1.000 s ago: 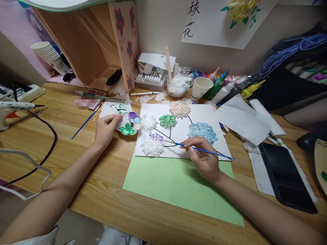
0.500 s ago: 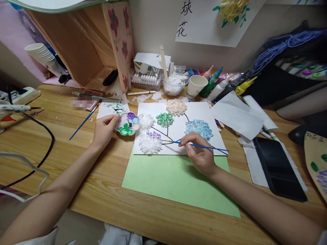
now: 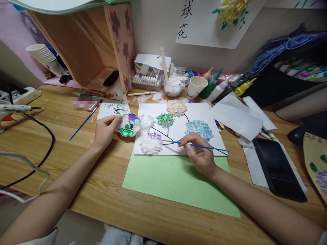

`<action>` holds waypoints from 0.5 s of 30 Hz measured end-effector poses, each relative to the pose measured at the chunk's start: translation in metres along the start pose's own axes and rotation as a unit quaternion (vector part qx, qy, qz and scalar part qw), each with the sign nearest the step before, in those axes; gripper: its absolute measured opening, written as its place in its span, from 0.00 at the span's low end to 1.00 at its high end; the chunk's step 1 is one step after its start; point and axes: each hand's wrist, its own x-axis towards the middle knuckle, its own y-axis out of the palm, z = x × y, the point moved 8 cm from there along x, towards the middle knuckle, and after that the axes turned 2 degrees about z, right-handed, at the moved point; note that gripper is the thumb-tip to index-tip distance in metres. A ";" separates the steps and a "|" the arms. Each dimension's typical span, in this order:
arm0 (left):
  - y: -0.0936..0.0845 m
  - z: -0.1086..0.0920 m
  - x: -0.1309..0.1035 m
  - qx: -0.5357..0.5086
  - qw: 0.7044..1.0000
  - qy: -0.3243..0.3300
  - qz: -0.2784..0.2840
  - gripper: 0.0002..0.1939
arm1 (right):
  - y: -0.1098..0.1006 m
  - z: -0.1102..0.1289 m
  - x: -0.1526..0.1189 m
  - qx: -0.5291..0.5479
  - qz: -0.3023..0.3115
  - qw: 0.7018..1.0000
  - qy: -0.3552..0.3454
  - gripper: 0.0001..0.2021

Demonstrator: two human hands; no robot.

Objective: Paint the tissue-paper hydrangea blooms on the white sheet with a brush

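Pinched in my right hand (image 3: 198,151) is a thin blue paintbrush (image 3: 201,146), its tip at the right edge of a white paper flower (image 3: 150,143) with purple paint on its upper petals. My left hand (image 3: 107,131) grips the rim of a small round paint palette (image 3: 129,125) holding purple, blue, green and pale dabs. The flower sits on a white sheet (image 3: 176,149) with drawn black stems. Also on that sheet are a second white flower (image 3: 146,121), a green flower (image 3: 165,120), a beige flower (image 3: 176,107) and a blue flower (image 3: 199,130).
Green paper (image 3: 178,183) lies under the white sheet. Behind it stand a paper cup (image 3: 196,86), a bowl of tissue scraps (image 3: 175,86) and paint bottles (image 3: 217,90). A phone (image 3: 279,170) is at right; another brush (image 3: 83,122) and a glue gun (image 3: 15,109) lie left.
My left hand and the palette have shifted very slightly right in the picture. The brush tip stays by the purple-tinged flower, and both hands keep their hold.
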 end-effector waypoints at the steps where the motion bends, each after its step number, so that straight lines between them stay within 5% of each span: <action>1: 0.000 0.001 0.000 -0.001 1.000 -0.002 0.001 0.14 | 0.000 0.000 0.000 -0.007 0.003 1.000 0.001 0.06; 15: 0.009 -0.007 -0.007 -0.041 0.998 0.004 0.054 0.18 | -0.006 0.009 -0.001 0.008 -0.039 0.998 -0.048 0.08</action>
